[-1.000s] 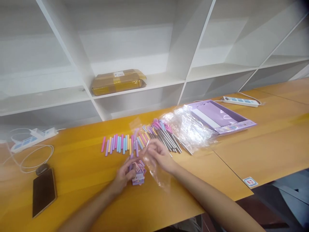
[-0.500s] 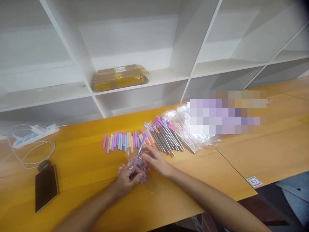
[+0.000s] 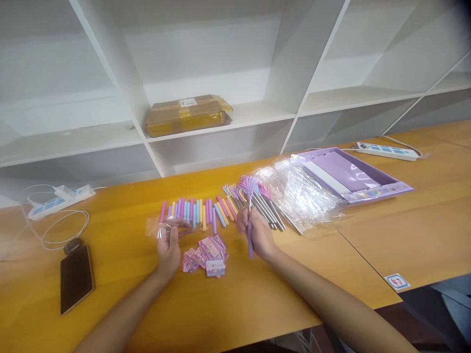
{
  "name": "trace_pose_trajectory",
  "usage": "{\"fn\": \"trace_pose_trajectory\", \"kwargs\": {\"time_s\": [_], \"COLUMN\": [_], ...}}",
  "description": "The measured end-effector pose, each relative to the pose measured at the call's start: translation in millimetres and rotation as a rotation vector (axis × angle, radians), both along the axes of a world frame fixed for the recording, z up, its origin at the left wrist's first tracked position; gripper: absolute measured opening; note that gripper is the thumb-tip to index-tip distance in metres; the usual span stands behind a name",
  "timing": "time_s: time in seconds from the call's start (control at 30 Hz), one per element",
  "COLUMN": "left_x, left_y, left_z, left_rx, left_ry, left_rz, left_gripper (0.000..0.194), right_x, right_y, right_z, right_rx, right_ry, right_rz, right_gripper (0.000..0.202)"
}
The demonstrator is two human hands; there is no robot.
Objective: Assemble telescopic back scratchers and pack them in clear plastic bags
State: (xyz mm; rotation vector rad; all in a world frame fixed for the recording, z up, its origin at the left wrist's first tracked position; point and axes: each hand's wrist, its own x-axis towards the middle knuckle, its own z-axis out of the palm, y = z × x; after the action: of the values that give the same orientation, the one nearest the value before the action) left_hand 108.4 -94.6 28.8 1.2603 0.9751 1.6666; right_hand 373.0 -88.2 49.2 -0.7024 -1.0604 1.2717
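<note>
My right hand is closed around a purple back-scratcher-like stick, its clawed head pointing up. A small clear plastic wrapper is in my left hand, which is left of a pile of small pink and purple cards. Behind the hands lies a row of short coloured tubes in pink, purple, blue and yellow. More metal sticks with coloured clawed heads are bunched just beyond my right hand.
Crumpled clear plastic and an open purple box lie at the right. A phone, cables and a power strip are at the left. A taped parcel rests on the white shelf.
My hands have moved apart, the left one leftward with the wrapper, the right one rightward with the purple stick. The card pile is now uncovered. The camera view has shifted slightly.
</note>
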Motion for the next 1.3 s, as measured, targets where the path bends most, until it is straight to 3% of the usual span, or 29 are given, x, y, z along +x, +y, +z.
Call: {"fn": "trace_pose_trajectory", "kwargs": {"time_s": [0.1, 0.2, 0.4, 0.6, 0.77, 1.1, 1.3], "left_x": [-0.6, 1.9, 4.3, 1.4, 4.6, 8.7, 10.1], "left_y": [2.2, -1.2, 2.4, 10.3, 8.3, 5.8, 2.8], "left_z": [-3.4, -5.4, -8.1, -5.3, -2.7, -2.7, 0.3], "left_rx": [-0.08, -0.126, -0.21, -0.286, -0.364, -0.417, -0.461], "left_ry": [-0.014, -0.054, -0.294, -0.4, -0.323, -0.384, -0.373], "left_rz": [0.011, -0.016, -0.02, -0.019, -0.133, -0.126, -0.203], "left_gripper": [0.032, 0.035, 0.042, 0.044, 0.045, 0.045, 0.041], "right_x": [4.7, 6.8, 11.8, 19.8, 22.1, 22.8, 21.9], "right_y": [-6.1, -13.5, -8.6, 4.6, 7.5, 9.2, 7.7], "right_z": [3.1, 10.2, 10.9, -1.3, -1.0, -2.0, 1.3], "right_rx": [0.029, 0.132, 0.208, 0.187, 0.188, 0.179, 0.187], "right_ry": [-0.239, -0.549, -0.926, -0.949, -0.888, -0.918, -0.971], "right_rz": [0.246, 0.371, 0.398, 0.417, 0.479, 0.515, 0.516], "right_gripper": [0.057, 0.058, 0.051, 0.053, 0.058, 0.06, 0.057]}}
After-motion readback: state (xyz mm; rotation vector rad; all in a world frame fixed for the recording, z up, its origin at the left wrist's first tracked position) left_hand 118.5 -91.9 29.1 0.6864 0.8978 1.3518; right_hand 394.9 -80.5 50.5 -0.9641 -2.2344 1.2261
